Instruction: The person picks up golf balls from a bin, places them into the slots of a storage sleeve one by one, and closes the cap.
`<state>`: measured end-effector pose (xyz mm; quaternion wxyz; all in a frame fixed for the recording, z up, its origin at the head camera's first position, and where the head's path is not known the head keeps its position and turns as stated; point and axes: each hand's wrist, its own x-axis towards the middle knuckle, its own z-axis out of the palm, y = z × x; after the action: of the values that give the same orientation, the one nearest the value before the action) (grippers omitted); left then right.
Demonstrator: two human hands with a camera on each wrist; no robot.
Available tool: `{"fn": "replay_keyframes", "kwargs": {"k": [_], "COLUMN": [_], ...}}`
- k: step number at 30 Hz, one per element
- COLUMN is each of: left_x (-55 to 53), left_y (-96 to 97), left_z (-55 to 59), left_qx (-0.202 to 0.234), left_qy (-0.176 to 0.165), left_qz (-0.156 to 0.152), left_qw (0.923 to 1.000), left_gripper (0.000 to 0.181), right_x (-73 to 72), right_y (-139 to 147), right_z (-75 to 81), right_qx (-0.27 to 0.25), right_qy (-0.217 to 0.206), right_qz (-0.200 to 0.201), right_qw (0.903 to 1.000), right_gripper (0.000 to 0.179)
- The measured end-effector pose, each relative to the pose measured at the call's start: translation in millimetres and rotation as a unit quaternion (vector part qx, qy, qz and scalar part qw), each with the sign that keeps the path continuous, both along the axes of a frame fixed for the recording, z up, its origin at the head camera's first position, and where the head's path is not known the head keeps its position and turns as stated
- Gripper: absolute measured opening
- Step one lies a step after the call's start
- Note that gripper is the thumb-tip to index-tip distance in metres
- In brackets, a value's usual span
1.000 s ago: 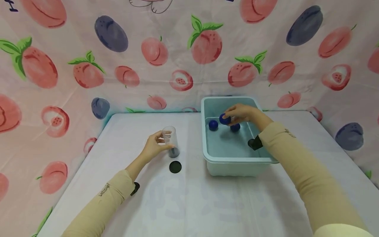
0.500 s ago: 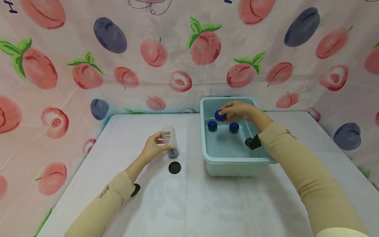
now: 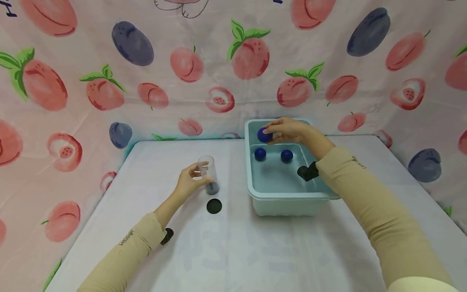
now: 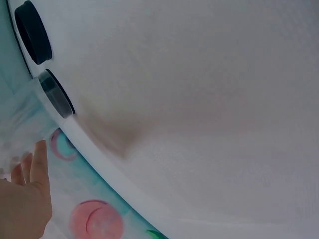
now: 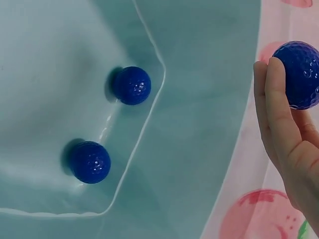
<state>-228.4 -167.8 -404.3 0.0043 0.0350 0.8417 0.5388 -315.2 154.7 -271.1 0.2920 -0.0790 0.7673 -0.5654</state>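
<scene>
My right hand (image 3: 288, 129) pinches a dimpled blue golf ball (image 3: 264, 135) above the far part of a light teal plastic tub (image 3: 284, 196). Two more blue golf balls lie on the tub's floor, a left ball (image 3: 260, 154) and a right ball (image 3: 286, 155); both also show in the right wrist view. On the table to the left, my left hand (image 3: 188, 181) holds a clear, lidless plastic cylinder (image 3: 208, 172) with a dark base, thumb on its near side and fingers behind. Just in front of the cylinder lies a round black lid (image 3: 214, 206).
A white cloth covers the table (image 3: 233, 251). Behind it hangs a fruit-printed curtain (image 3: 219, 61), close to the tub's far wall. The tub's raised walls stand right of the cylinder, with a strip of table between them.
My right hand has lifted the golf ball up and to the left, from low in the tub toward its far left rim. My left hand and the cylinder have stayed in place.
</scene>
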Motion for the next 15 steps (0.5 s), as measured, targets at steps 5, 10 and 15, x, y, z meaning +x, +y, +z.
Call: {"fn": "replay_keyframes", "kwargs": {"k": [5, 10, 15], "left_x": [0.9, 0.5, -1.2], "left_y": [6.6, 11.2, 14.0], "left_z": [1.8, 3.5, 10.2], "left_qx": [-0.007, -0.018, -0.02], "left_qy": [0.003, 0.014, 0.05], "left_qz": [0.021, 0.052, 0.053], "left_qw": [0.9997, 0.9984, 0.9971], "left_gripper": [0.055, 0.056, 0.056], "right_x": [3.0, 6.7, 10.7], "right_y": [0.1, -2.5, -8.5], "right_z": [4.4, 8.6, 14.1], "right_qx": [-0.008, -0.005, -0.017], "right_qy": [0.005, 0.003, 0.004], "right_qz": [-0.008, -0.012, -0.014], "right_qw": [0.9999, 0.9999, 0.9997], "right_gripper": [0.048, 0.049, 0.052]}}
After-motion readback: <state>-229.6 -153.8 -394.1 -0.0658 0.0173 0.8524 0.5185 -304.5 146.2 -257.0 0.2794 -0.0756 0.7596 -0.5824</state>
